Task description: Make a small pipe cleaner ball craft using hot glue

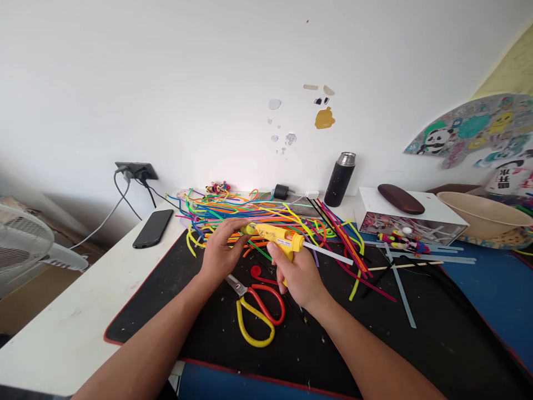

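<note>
My right hand [297, 275] is wrapped round the grip of a yellow hot glue gun [270, 231], and a white glue stick [328, 253] juts from its back end. The nozzle points left, toward my left hand [225, 250]. The fingers of that hand are pinched round a small yellow-green piece [249, 228], mostly hidden, at the nozzle tip. Just below the hands lie scissors [256, 314] with one red and one yellow handle. A red pipe cleaner coil [257, 272] rests on the black mat [158, 300] between them.
Many coloured pipe cleaners [245, 211] are heaped behind my hands. A phone [153, 228] lies left, near a fan [29, 239]. A black flask [340, 180], a white box [400, 214], a bowl [478, 208] and loose glue sticks [402, 291] are on the right.
</note>
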Action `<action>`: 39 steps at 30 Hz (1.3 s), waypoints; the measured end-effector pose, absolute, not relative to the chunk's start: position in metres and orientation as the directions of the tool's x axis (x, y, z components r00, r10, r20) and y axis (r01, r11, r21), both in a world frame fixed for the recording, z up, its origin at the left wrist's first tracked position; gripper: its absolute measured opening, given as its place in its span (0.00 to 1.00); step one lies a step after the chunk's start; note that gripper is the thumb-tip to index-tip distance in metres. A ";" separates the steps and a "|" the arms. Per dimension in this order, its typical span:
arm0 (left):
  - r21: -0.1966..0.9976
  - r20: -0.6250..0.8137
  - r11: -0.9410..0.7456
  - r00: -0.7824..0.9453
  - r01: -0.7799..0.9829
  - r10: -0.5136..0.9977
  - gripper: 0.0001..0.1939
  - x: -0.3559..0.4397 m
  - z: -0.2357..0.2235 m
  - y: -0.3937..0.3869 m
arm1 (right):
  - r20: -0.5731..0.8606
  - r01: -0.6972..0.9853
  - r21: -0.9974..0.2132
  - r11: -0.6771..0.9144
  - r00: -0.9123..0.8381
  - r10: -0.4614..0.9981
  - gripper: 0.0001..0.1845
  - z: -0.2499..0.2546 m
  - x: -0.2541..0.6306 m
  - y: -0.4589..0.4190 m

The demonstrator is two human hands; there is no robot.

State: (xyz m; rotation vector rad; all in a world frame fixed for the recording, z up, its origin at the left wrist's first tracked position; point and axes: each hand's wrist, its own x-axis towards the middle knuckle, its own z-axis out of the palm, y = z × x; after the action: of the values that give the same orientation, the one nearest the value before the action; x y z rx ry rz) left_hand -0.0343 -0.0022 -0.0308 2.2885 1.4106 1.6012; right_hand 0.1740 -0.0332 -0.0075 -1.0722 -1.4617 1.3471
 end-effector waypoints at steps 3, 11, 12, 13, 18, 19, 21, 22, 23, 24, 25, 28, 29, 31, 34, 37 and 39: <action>0.473 0.745 -0.594 0.065 0.651 0.664 0.10 -0.034 -0.031 -0.003 | 0.035 0.048 -0.998 0.049 -0.260 0.965 0.30 -0.007 0.175 -0.033; 0.490 0.741 -0.574 0.034 0.656 0.671 0.09 -0.033 -0.027 -0.004 | 0.031 0.036 -0.999 0.040 -0.230 0.973 0.29 -0.004 0.175 -0.032; 0.491 0.740 -0.574 0.034 0.655 0.672 0.09 -0.033 -0.027 -0.004 | 0.032 0.035 -0.999 0.041 -0.232 0.972 0.28 -0.004 0.175 -0.032; 0.491 0.740 -0.575 0.035 0.655 0.671 0.09 -0.033 -0.027 -0.004 | 0.032 0.036 -0.998 0.041 -0.235 0.971 0.28 -0.004 0.175 -0.032; 0.485 0.745 -0.577 0.034 0.657 0.666 0.10 -0.034 -0.028 -0.004 | 0.035 0.047 -0.998 0.047 -0.232 0.972 0.29 -0.005 0.176 -0.031; 0.484 0.746 -0.576 0.033 0.658 0.665 0.10 -0.034 -0.027 -0.004 | 0.035 0.048 -0.998 0.048 -0.232 0.972 0.29 -0.005 0.176 -0.031; 0.482 0.750 -0.576 0.028 0.660 0.661 0.09 -0.034 -0.028 -0.004 | 0.034 0.047 -0.998 0.047 -0.233 0.972 0.29 -0.006 0.176 -0.031; 0.482 0.753 -0.576 0.024 0.660 0.658 0.09 -0.035 -0.028 -0.003 | 0.034 0.046 -0.998 0.046 -0.234 0.972 0.29 -0.006 0.176 -0.031; 0.481 0.755 -0.577 0.021 0.660 0.655 0.09 -0.035 -0.028 -0.003 | 0.035 0.045 -0.998 0.047 -0.233 0.972 0.29 -0.006 0.176 -0.031; 0.481 0.758 -0.577 0.018 0.660 0.653 0.09 -0.035 -0.028 -0.002 | 0.037 0.046 -0.998 0.049 -0.234 0.972 0.29 -0.007 0.176 -0.031; 0.482 0.758 -0.576 0.015 0.660 0.652 0.09 -0.036 -0.029 -0.002 | 0.039 0.048 -0.998 0.051 -0.236 0.971 0.29 -0.007 0.176 -0.031; 0.492 0.753 -0.566 0.003 0.662 0.658 0.09 -0.037 -0.029 -0.001 | 0.048 0.060 -0.996 0.064 -0.245 0.968 0.29 -0.009 0.176 -0.031; 0.495 0.751 -0.564 0.000 0.661 0.660 0.09 -0.038 -0.030 -0.001 | 0.050 0.063 -0.996 0.068 -0.249 0.967 0.29 -0.010 0.176 -0.031; 0.498 0.751 -0.560 -0.007 0.662 0.660 0.08 -0.038 -0.030 -0.001 | 0.051 0.066 -0.995 0.070 -0.251 0.967 0.29 -0.010 0.176 -0.031; 0.497 0.757 -0.562 -0.013 0.661 0.654 0.08 -0.038 -0.030 -0.001 | 0.049 0.059 -0.996 0.066 -0.257 0.965 0.29 -0.010 0.175 -0.031; 0.497 0.758 -0.565 -0.013 0.659 0.652 0.09 -0.038 -0.031 -0.001 | 0.044 0.043 -0.997 0.057 -0.268 0.962 0.28 -0.008 0.174 -0.032; 0.497 0.759 -0.565 -0.016 0.658 0.651 0.09 -0.038 -0.030 -0.001 | 0.041 0.045 -0.997 0.056 -0.274 0.961 0.27 -0.007 0.175 -0.033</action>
State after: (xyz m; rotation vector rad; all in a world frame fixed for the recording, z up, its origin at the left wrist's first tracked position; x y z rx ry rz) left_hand -0.0376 -0.0006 -0.0304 2.2090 1.4690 1.6965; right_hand 0.1747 -0.0326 -0.0072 -1.0674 -1.4732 1.3466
